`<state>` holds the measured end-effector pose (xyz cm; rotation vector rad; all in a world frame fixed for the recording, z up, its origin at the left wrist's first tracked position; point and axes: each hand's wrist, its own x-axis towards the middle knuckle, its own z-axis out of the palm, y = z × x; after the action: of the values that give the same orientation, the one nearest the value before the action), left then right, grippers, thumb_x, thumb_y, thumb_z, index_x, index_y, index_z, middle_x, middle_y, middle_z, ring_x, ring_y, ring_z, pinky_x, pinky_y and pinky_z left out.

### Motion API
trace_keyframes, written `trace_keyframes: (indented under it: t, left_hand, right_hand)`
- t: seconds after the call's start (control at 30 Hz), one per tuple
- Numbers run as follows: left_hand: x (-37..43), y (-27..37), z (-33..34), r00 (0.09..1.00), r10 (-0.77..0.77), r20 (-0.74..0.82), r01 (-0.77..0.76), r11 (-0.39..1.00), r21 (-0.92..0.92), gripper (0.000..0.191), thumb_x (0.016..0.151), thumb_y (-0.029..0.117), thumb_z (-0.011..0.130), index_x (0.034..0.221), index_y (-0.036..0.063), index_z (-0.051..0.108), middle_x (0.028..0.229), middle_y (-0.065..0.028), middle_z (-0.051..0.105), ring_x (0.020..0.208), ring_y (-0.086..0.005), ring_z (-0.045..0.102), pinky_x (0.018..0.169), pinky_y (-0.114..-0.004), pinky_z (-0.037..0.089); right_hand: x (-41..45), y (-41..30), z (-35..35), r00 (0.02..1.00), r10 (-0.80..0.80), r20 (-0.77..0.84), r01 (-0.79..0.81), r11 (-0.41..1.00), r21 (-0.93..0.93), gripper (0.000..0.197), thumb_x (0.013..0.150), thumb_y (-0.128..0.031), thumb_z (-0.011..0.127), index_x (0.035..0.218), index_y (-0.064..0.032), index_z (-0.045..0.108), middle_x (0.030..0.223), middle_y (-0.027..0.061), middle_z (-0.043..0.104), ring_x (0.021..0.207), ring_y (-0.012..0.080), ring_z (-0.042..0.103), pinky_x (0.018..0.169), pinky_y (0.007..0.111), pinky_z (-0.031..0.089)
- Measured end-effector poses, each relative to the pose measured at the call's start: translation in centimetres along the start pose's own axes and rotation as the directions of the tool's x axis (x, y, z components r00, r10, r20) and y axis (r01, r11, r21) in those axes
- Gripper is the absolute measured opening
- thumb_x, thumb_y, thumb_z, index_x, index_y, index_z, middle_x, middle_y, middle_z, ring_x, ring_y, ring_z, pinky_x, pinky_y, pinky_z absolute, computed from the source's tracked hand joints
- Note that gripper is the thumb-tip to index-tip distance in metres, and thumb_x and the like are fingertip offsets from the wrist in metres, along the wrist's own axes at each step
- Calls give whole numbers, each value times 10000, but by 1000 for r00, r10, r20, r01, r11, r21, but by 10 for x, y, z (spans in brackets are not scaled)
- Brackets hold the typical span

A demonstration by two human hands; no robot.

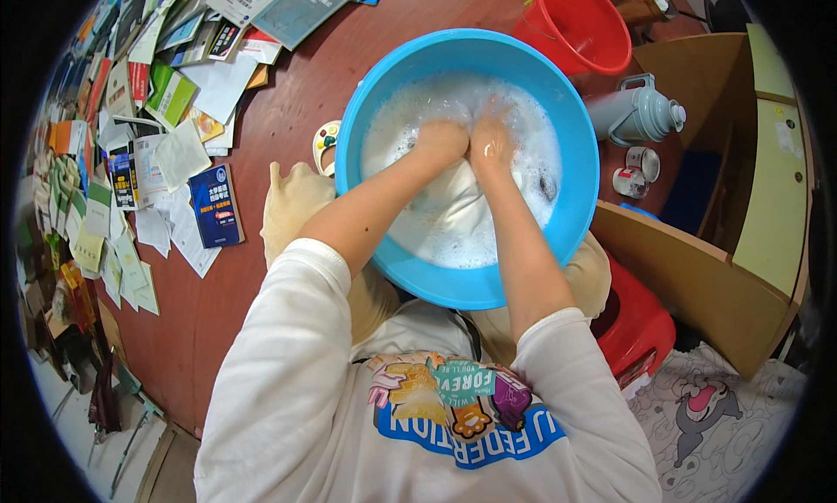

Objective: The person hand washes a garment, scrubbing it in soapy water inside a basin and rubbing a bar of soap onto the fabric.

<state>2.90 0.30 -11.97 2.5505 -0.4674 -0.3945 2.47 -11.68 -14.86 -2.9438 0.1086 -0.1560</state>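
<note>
A round light-blue plastic basin (467,297) stands in front of me, between my knees, holding cloudy, foamy water. White cloth (464,199) lies partly under the suds, its folds showing just below my hands. My left hand (444,139) is curled into a fist in the water, pressed against the cloth. Right beside it, my right hand (492,143) is partly under the foam, its fingertips blurred by suds. The two hands are close together, and the cloth between them is mostly hidden by water and fingers. A small dark patch shows in the foam at the basin's right side.
A red bucket (575,29) stands behind the basin at the right, near a grey thermos flask (637,114) and two small jars (633,176). Wooden furniture (686,241) borders the right. Books and papers (216,205) spread over the left floor. A red stool (634,326) is beside my right leg.
</note>
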Motion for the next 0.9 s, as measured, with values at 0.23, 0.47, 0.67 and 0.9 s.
trace_keyframes:
  t: [0.23, 0.47, 0.67, 0.9]
  left_hand:
    - [31, -4, 10, 824, -526, 210, 207, -66, -976, 270, 863, 221, 563, 1066, 47, 606, 987, -146, 655, 846, -251, 640, 737, -369, 509]
    - [-17, 72, -36, 904, -170, 391, 357, -202, -912, 239, 911, 273, 483, 993, 68, 575, 926, -110, 627, 810, -203, 610, 697, -347, 515]
    - [-16, 55, -68, 818, -267, 510, 456, -241, -857, 270, 913, 282, 427, 979, 48, 544, 919, -119, 598, 859, -218, 609, 710, -375, 495]
    - [-11, 61, -18, 900, -319, 296, 326, 44, -944, 332, 902, 248, 413, 1039, -31, 528, 904, -147, 583, 836, -220, 587, 709, -371, 463]
  right_hand:
    - [6, -37, -78, 986, -31, 164, -85, 750, 656, 285, 897, -241, 468, 1055, -9, 520, 999, 251, 607, 956, 418, 577, 803, 481, 448]
    - [19, 3, -106, 977, 193, 86, -207, 795, 571, 261, 911, -247, 441, 901, -1, 524, 845, 254, 589, 812, 409, 583, 723, 462, 430]
    - [-30, -43, -114, 998, -4, -61, 44, 725, 688, 252, 911, -223, 437, 856, 7, 524, 782, 222, 566, 735, 355, 543, 683, 412, 419]
    - [11, -6, -98, 963, 214, 162, -267, 698, 665, 205, 898, -161, 466, 832, 31, 493, 757, 199, 544, 714, 308, 524, 688, 396, 417]
